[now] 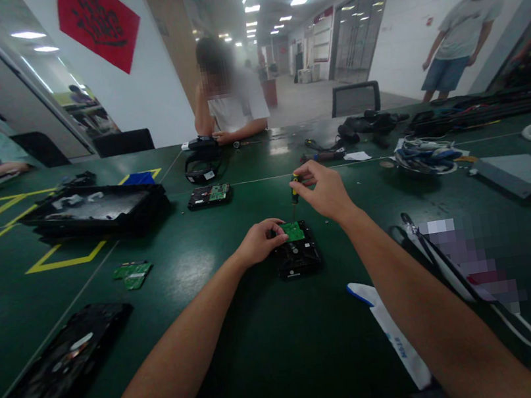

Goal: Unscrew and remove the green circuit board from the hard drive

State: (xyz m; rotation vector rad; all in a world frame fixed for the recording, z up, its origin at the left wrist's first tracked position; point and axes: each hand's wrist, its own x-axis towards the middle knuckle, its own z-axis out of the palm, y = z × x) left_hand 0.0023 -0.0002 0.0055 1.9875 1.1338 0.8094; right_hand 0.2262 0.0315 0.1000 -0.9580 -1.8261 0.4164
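A black hard drive (299, 259) lies in front of me with a green circuit board (293, 231) on its far end. My right hand (322, 185) grips a yellow-and-black screwdriver (295, 189) from above. The screwdriver stands nearly upright, its tip down at the board. My left hand (262, 240) rests at the drive's left edge, fingers curled and touching the board; whether they pinch anything small is hidden. A tiny screw-like piece (327, 222) lies just right of the drive.
Loose green boards (133, 274) and an opened black drive (73, 361) lie left. Another drive (209, 195) sits farther back, near a black tray (97, 209). At right are a white strap (396, 339), bundled cables (426, 156) and a grey box (528, 173). A person (236, 107) sits opposite.
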